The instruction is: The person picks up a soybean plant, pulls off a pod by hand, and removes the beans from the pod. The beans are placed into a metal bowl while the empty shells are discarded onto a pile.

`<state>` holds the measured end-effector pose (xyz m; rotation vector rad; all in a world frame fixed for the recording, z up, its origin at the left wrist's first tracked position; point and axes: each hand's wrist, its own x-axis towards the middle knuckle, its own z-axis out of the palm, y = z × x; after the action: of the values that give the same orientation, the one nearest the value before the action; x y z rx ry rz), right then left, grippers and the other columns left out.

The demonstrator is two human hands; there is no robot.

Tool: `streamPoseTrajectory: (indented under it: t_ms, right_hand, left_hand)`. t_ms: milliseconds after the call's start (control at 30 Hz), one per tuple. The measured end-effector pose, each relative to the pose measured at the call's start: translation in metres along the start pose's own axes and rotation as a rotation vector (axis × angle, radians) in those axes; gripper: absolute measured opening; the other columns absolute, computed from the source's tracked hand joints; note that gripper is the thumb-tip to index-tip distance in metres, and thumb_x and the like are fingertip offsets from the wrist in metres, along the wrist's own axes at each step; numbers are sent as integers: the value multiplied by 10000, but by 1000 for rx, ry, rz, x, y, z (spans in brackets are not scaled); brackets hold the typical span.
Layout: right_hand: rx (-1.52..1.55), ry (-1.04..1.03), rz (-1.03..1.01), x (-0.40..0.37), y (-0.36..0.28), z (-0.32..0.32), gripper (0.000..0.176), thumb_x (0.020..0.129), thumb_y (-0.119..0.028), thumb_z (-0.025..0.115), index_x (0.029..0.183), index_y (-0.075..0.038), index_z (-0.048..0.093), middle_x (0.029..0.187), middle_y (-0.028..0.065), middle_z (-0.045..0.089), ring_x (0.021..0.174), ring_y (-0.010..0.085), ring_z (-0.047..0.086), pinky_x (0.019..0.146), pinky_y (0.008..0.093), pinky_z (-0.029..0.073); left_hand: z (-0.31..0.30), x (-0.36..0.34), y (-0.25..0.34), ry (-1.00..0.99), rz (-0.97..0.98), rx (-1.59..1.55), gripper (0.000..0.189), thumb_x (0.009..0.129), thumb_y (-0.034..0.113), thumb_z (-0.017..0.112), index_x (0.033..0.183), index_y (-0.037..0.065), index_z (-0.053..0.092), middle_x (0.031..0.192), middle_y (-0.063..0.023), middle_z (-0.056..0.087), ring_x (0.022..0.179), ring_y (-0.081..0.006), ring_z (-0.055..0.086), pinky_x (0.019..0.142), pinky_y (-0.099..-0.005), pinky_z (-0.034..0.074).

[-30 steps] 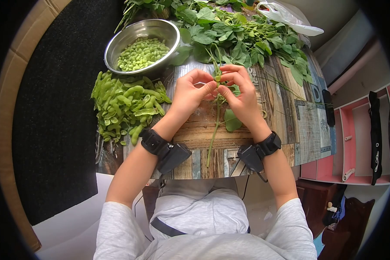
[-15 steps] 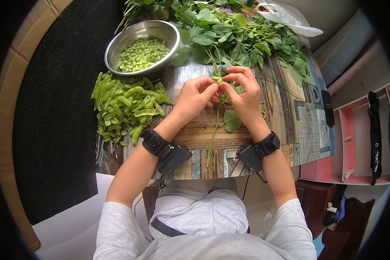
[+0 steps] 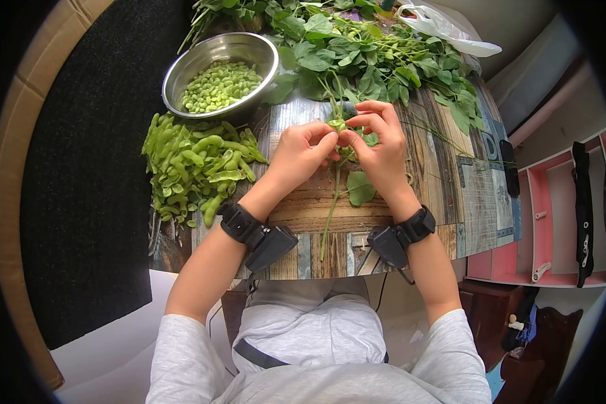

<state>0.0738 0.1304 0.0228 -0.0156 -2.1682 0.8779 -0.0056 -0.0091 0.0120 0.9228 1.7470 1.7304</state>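
Over the middle of the table, my left hand [image 3: 308,148] and my right hand [image 3: 378,141] meet fingertip to fingertip. Between them is a small green bean pod [image 3: 337,124], pinched from both sides and partly covered by my fingers. Beneath my hands lies a plant stem [image 3: 334,202] with a loose leaf [image 3: 361,188] beside it. To the left a steel bowl [image 3: 268,79] holds shelled green beans [image 3: 222,86]. In front of the bowl is a heap of green pods [image 3: 198,161], some of them split.
Leafy bean plants [image 3: 363,57] cover the far side of the wooden-patterned table [image 3: 438,195]. A white plastic bag [image 3: 451,30] lies at the back right. A black panel [image 3: 91,182] stands along the left, and a pink shelf [image 3: 545,222] on the right.
My fingers have shifted slightly on the pod, and more of its pale green surface shows between them. The bowl, heap and plants look the same.
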Motion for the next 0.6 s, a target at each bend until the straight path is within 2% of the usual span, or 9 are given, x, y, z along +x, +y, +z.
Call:
streamPoseTrajectory:
  t_ms: [67, 133, 233, 333, 400, 600]
  right_hand:
    - [0, 5, 11, 0, 0, 0, 150, 670, -51, 713, 773, -34, 605, 1006, 97, 544, 833, 203, 569, 649, 290, 472]
    - [79, -16, 117, 0, -1, -1, 167, 666, -76, 729, 762, -38, 598, 1011, 91, 544, 822, 186, 564, 633, 280, 467]
    - [134, -13, 147, 0, 1, 0, 177, 671, -96, 736, 756, -40, 591, 1012, 87, 544, 819, 175, 560, 622, 271, 464]
    - [171, -25, 163, -1, 3, 1, 175, 680, -100, 732, 759, -41, 588, 1014, 88, 543, 823, 169, 559, 616, 264, 465]
    - [192, -24, 159, -1, 5, 2, 168, 683, -94, 725, 758, -39, 585, 1015, 91, 542, 824, 168, 559, 616, 262, 466]
    - [250, -36, 137, -1, 5, 2, 116, 706, -54, 680, 761, -29, 581, 1013, 94, 538, 835, 165, 559, 621, 260, 472]
  left_hand:
    - [0, 0, 0, 7, 18, 22, 195, 894, 133, 510, 965, -18, 612, 888, -48, 655, 714, -90, 617, 570, -203, 486]
    - [1, -1, 0, 13, 36, 44, 196, 894, 132, 508, 969, -19, 610, 889, -48, 655, 716, -89, 618, 570, -203, 485]
    - [3, -1, 1, 64, 98, 38, 209, 864, 134, 520, 929, -39, 618, 812, -87, 668, 685, -130, 651, 560, -232, 486]
    - [2, -1, 1, 64, 105, 69, 214, 869, 138, 515, 930, -41, 614, 796, -95, 666, 678, -133, 653, 564, -238, 487]
    - [2, -2, 2, 37, 78, 103, 188, 896, 131, 502, 953, -20, 598, 833, -39, 643, 713, -95, 624, 562, -208, 487]
    - [3, -2, 2, 81, 102, 166, 193, 894, 123, 492, 944, -32, 596, 832, -69, 656, 705, -116, 638, 567, -226, 499]
